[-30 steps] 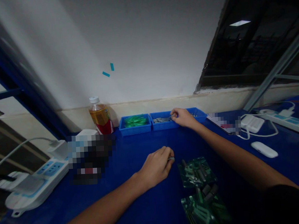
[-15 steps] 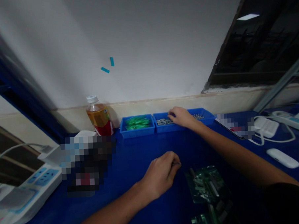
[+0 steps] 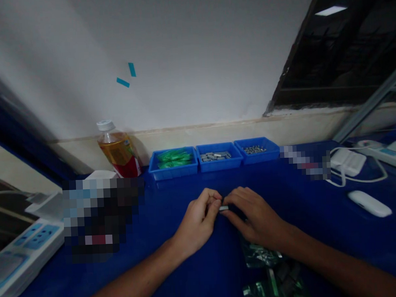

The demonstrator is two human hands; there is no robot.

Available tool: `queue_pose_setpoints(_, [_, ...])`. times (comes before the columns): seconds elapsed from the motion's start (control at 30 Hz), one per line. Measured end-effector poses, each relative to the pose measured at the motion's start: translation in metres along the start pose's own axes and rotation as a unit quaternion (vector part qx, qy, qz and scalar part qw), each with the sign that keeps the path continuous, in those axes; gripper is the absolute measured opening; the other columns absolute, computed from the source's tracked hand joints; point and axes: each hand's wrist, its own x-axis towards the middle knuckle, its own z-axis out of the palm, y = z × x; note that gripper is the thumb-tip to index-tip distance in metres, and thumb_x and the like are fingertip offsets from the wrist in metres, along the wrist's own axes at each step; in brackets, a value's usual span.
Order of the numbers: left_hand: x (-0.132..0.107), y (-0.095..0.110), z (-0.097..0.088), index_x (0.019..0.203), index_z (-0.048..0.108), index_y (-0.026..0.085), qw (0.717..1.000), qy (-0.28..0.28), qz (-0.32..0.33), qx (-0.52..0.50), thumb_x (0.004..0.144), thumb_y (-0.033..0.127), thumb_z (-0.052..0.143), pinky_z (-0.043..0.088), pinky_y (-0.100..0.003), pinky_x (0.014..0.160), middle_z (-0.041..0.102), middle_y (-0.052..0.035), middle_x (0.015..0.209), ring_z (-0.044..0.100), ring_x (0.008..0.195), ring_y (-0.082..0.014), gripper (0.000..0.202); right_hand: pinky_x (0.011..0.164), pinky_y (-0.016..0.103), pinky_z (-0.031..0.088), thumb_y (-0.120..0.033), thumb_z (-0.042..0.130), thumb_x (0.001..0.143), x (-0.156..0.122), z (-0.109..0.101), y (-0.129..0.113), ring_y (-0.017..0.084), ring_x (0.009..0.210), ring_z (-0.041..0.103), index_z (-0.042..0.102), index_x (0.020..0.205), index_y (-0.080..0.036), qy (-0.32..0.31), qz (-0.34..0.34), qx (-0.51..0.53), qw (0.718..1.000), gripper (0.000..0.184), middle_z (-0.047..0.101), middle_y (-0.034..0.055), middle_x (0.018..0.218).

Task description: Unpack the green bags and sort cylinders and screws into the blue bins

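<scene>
Head view: short, silver-grey, metal-looking bar [image 3: 224,208] in a two-ended pinch

Nearest the person, clear, greenish, flat plastic packets [image 3: 257,255] lie on the smooth blue tabletop [image 3: 154,203], partly hidden by the bare right hand [image 3: 253,214]. Over the tabletop, that hand pinches the bar's right end, fingertips barely parted; the bare left hand [image 3: 197,216] has thumb and fingers closed at the left end. From here I'd judge the bar light, stiff and sturdy, but smooth enough to slip; its sides near each end look the best hold. Farther off, a shallow, blue, rectangular plastic tray [image 3: 221,165] contains similar silvery pieces [image 3: 215,156].
</scene>
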Motion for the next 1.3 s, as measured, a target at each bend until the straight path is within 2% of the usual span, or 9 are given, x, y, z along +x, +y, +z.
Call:
queue_pose_setpoints(0.1, [-0.0012,0.0007,0.0004,0.103,0.052,0.016,0.999,-0.023,0.023,0.004,0.090,0.031,0.048,0.035,-0.021,0.053,0.048,0.0032,0.069,0.044,0.058,-0.0096,0.020,0.069,0.033,0.036,-0.022,0.041,0.093,0.0000,-0.0017,0.0027,0.017,0.074,0.050,0.053,0.080,-0.018,0.007,0.019,0.006,1.000,0.019,0.057,0.0030,0.077])
queue_pose_setpoints(0.2, [-0.0015,-0.0010,0.0018,0.098,0.056,0.015,0.999,-0.012,0.040,0.029,0.088,0.029,0.051,0.035,-0.021,0.054,0.047,0.0035,0.066,0.043,0.056,-0.0093,0.018,0.068,0.032,0.034,-0.021,0.036,0.095,-0.0032,-0.0009,0.0043,0.017,0.071,0.049,0.052,0.077,-0.018,0.000,0.017,0.007,1.000,0.025,0.055,0.0023,0.073])
queue_pose_setpoints(0.4, [-0.0004,0.0007,0.0013,0.088,0.060,0.014,0.998,0.024,0.018,0.054,0.091,0.036,0.046,0.035,-0.022,0.057,0.053,0.0008,0.068,0.046,0.061,-0.0111,0.026,0.072,0.033,0.036,-0.028,0.051,0.089,-0.0058,0.0018,0.0052,0.019,0.081,0.054,0.051,0.098,-0.020,0.047,0.001,0.009,0.999,0.012,0.060,0.0045,0.089])
queue_pose_setpoints(0.57, [0.0000,0.0066,0.0002,0.070,0.054,0.015,0.996,0.003,-0.001,0.084,0.093,0.037,0.041,0.034,-0.022,0.056,0.050,0.0022,0.061,0.045,0.058,-0.0105,0.035,0.070,0.034,0.036,-0.023,0.045,0.092,-0.0059,0.0014,0.0043,0.019,0.078,0.054,0.052,0.095,-0.019,0.043,-0.026,-0.023,0.998,0.008,0.061,0.0051,0.087])
queue_pose_setpoints(0.63, [-0.0005,0.0073,0.0005,0.074,0.053,0.015,0.997,0.000,0.008,0.080,0.093,0.037,0.041,0.034,-0.021,0.057,0.050,0.0026,0.064,0.046,0.059,-0.0100,0.031,0.070,0.034,0.036,-0.022,0.042,0.093,-0.0053,0.0008,0.0045,0.019,0.077,0.053,0.053,0.093,-0.018,0.046,-0.022,-0.028,0.998,0.011,0.061,0.0052,0.084])
queue_pose_setpoints(0.8, [-0.0010,0.0046,0.0025,0.106,0.048,0.018,0.999,-0.015,0.025,0.030,0.090,0.034,0.048,0.035,-0.019,0.052,0.052,0.0031,0.075,0.046,0.058,-0.0085,0.022,0.067,0.032,0.035,-0.020,0.036,0.095,-0.0027,-0.0021,0.0060,0.017,0.072,0.051,0.054,0.087,-0.018,0.050,-0.017,-0.029,0.998,0.020,0.059,0.0040,0.077])
queue_pose_setpoints(0.93, [0.0003,0.0023,0.0027,0.097,0.053,0.017,0.999,-0.002,0.029,0.040,0.091,0.035,0.048,0.035,-0.020,0.054,0.051,0.0026,0.071,0.047,0.061,-0.0098,0.019,0.066,0.032,0.036,-0.020,0.035,0.095,-0.0020,-0.0030,0.0052,0.017,0.071,0.051,0.054,0.084,-0.017,0.048,-0.020,-0.030,0.998,0.022,0.058,0.0043,0.076])
queue_pose_setpoints(1.1, [0.0008,0.0031,0.0015,0.089,0.055,0.016,0.999,0.013,0.022,0.035,0.091,0.038,0.047,0.034,-0.021,0.054,0.050,0.0031,0.066,0.045,0.058,-0.0095,0.024,0.073,0.034,0.038,-0.025,0.051,0.089,-0.0039,-0.0017,0.0030,0.019,0.082,0.055,0.051,0.099,-0.018,0.069,-0.020,-0.010,0.997,0.013,0.061,0.0059,0.090])
queue_pose_setpoints(1.3, [0.0004,0.0056,0.0009,0.084,0.055,0.015,0.999,0.004,0.022,0.035,0.092,0.037,0.044,0.034,-0.020,0.053,0.048,0.0036,0.063,0.045,0.057,-0.0091,0.025,0.069,0.034,0.038,-0.023,0.044,0.092,-0.0046,-0.0024,0.0065,0.019,0.077,0.054,0.052,0.096,-0.019,0.048,-0.032,-0.030,0.998,0.010,0.061,0.0062,0.087])
